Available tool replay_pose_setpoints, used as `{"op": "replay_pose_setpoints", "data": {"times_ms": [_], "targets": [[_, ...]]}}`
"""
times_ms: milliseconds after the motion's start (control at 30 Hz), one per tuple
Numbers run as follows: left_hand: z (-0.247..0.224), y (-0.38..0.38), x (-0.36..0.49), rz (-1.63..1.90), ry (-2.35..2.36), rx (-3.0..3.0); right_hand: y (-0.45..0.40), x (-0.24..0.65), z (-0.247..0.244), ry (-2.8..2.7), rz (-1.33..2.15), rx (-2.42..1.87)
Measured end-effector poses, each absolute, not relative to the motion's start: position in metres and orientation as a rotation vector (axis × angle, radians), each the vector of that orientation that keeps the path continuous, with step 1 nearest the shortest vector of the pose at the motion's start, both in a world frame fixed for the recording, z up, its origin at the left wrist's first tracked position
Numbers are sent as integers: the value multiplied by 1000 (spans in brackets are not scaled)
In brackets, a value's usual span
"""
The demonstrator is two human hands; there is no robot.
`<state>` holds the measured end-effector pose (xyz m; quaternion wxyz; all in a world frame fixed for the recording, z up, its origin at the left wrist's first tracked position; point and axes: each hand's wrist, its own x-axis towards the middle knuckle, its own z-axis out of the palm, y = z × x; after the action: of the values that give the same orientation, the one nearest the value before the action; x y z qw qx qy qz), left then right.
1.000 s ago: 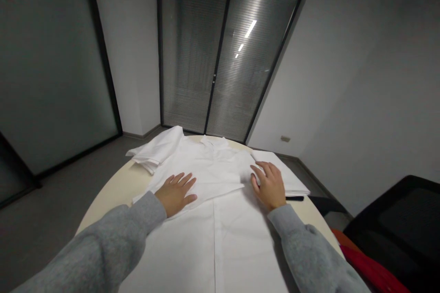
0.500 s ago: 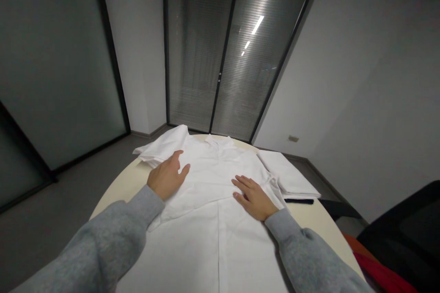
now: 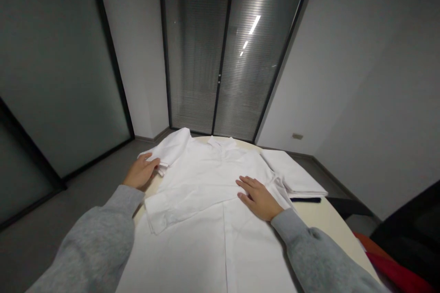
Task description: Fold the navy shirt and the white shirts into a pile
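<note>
White shirt (image 3: 202,252), creased, collar (image 3: 222,144) at the far end, spread across the cream table (image 3: 316,219). Far left: left hand (image 3: 140,171), fingers half curled at white fabric (image 3: 172,145) (whether they grip it, I cannot tell from my remote seat). Centre: sleeve (image 3: 192,199) folded across the shirt. Right of centre: right hand (image 3: 258,199), fingers extended, lying on it, gripping nothing. Far right: folded white cloth (image 3: 292,173).

Dim grey illumination, linear glare streaks on glass door (image 3: 231,59), white garment (image 3: 197,240) brightest, soft shadow along its right edge, dark upper corners, wide-angle slant toward sides, slight overall softness.
</note>
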<state>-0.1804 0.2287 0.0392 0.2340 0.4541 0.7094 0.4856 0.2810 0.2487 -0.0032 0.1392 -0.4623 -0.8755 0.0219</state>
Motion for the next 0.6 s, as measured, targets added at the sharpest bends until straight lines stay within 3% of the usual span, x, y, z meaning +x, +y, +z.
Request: {"op": "replay_pose_setpoints", "data": {"times_ms": [333,600], "targets": [[54,219,-167,1697,1293,638,250,283,-7,-2497,80,-1336],[69,215,-157,1829,1144,767,250,281,-5,-2507,87,-1360]]}}
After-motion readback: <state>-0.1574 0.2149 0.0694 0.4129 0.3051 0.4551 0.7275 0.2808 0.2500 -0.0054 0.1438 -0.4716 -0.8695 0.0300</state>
